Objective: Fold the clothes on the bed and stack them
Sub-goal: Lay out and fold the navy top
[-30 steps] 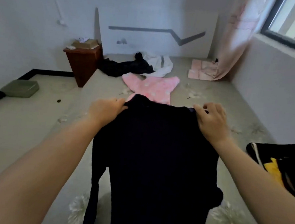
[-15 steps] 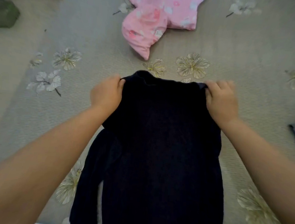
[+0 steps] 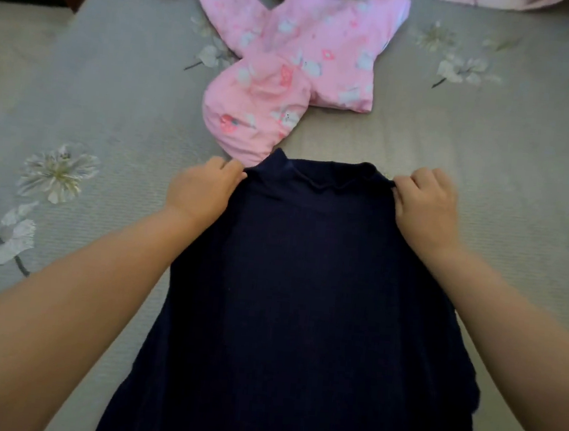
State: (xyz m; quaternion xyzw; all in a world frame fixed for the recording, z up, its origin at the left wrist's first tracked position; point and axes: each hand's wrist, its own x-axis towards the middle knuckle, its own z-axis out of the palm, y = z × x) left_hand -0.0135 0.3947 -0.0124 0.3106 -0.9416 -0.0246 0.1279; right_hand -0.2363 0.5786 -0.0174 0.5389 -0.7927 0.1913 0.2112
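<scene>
Grey bedding (image 3: 120,104) printed with pale flowers covers the bed and fills the view. Left hand (image 3: 201,187): fingers curled closed, pinching the left shoulder of the dark navy top (image 3: 303,303). The top lies spread down the bedding between both forearms, collar at the far end. Just beyond the collar lies a pink patterned garment (image 3: 299,69), crumpled, its near edge touching the navy fabric. Right hand (image 3: 426,207): fingers closed, pinching the right shoulder.
</scene>
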